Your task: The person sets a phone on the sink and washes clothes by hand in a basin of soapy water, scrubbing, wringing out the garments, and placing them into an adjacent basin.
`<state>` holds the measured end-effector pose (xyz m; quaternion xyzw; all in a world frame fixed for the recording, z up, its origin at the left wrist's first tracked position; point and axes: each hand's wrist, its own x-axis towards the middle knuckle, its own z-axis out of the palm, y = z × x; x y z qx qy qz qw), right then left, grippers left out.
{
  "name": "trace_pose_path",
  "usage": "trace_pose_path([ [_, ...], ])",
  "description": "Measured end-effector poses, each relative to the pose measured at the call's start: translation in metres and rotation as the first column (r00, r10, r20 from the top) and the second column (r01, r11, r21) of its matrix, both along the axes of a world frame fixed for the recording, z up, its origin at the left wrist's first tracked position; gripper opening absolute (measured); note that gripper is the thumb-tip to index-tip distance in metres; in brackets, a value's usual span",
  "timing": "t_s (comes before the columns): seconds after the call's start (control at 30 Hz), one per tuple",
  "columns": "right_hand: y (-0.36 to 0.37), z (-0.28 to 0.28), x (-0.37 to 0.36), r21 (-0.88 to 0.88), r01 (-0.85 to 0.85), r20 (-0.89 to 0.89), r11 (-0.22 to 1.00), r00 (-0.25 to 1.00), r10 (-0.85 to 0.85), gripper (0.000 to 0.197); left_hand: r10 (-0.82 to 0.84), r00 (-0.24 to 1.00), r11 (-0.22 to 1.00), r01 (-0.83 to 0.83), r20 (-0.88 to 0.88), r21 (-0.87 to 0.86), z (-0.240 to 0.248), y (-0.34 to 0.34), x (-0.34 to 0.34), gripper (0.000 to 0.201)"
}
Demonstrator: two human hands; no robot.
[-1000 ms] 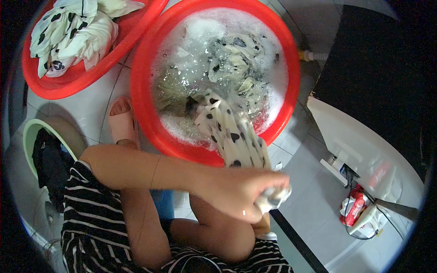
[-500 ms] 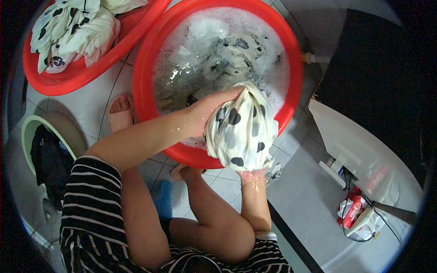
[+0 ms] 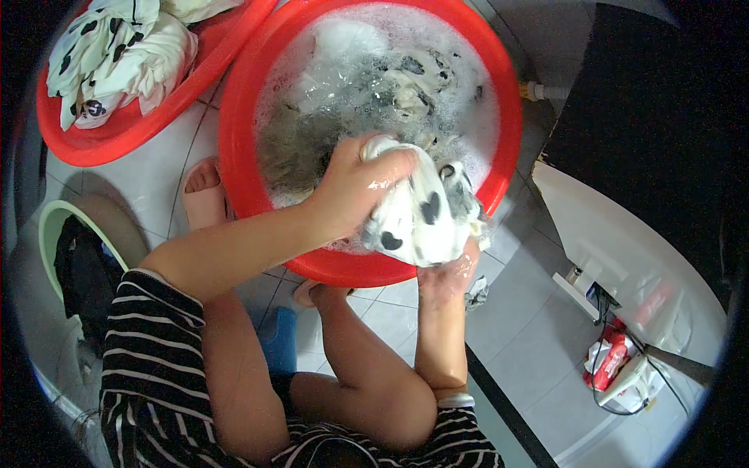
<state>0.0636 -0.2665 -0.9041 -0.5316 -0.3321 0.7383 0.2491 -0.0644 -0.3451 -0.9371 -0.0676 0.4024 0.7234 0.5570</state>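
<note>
Over the near side of a large red basin (image 3: 511, 140) I hold a wet, bunched white cloth (image 3: 425, 207) printed with black hearts. My left hand (image 3: 355, 187) grips its left edge, thumb on top. Below its near right side is my right hand (image 3: 449, 273), clasping the bundle with the fingers mostly hidden behind the fabric. Sudsy water (image 3: 312, 109) fills the basin, and more pale dark-marked fabric (image 3: 413, 93) lies partly sunk in it.
A second red basin (image 3: 125, 144) at the far left holds more heart-printed cloth (image 3: 144, 66). Nearer stands a pale green bucket (image 3: 53, 234) with dark clothing (image 3: 86, 265). A blue stool (image 3: 279, 343) is between my legs. At right are a white panel (image 3: 624, 226), cables and a red package (image 3: 608, 359).
The bundle has shrunk and turned in my hands, showing other folds. My left thumb has come over its top, and my right hand has shifted slightly up and to the right.
</note>
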Motion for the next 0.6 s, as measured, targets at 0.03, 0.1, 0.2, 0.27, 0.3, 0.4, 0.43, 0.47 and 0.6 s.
trace_pose_path([
  [0.03,-0.006,0.007,-0.007,0.056,-0.042,-0.002,0.998,0.999,0.043,0.034,0.027,0.991,0.997,-0.036,0.129,0.062,-0.010,0.001,0.003,0.024],
  [0.1,-0.011,0.013,-0.010,0.306,-0.103,0.022,0.946,0.995,0.101,0.024,0.047,0.964,0.990,-0.080,0.260,0.117,-0.014,0.003,0.009,0.023],
  [0.2,-0.006,0.019,-0.007,0.721,-0.432,0.347,0.542,0.902,0.258,0.017,-0.035,0.902,0.983,-0.047,0.431,0.178,-0.019,0.021,0.024,0.029],
  [0.27,-0.005,0.032,-0.010,0.757,-0.552,0.463,0.349,0.830,0.310,0.018,-0.225,0.813,0.965,0.111,0.537,0.237,-0.024,0.016,0.025,0.037],
  [0.3,-0.004,0.034,-0.010,0.735,-0.626,0.538,0.261,0.772,0.339,0.019,-0.186,0.763,0.983,0.142,0.619,0.119,-0.018,0.015,0.026,0.040],
  [0.4,0.000,0.046,-0.018,0.737,-0.660,0.536,0.148,0.703,0.468,0.021,-0.223,0.800,0.959,0.079,0.556,0.271,-0.015,0.007,0.029,0.026],
  [0.43,0.000,0.049,-0.019,0.714,-0.694,0.550,0.093,0.639,0.537,0.023,-0.337,0.617,0.895,-0.025,0.711,0.446,-0.029,0.007,0.031,0.018],
  [0.47,0.001,0.048,-0.019,0.722,-0.691,0.557,0.044,0.617,0.556,0.025,-0.333,0.619,0.896,-0.026,0.711,0.443,-0.040,0.005,0.037,0.018],
  [0.6,0.006,0.060,-0.022,0.662,-0.750,0.566,-0.005,0.496,0.659,0.024,-0.473,0.567,0.809,-0.023,0.674,0.587,-0.043,0.003,0.048,0.006],
])
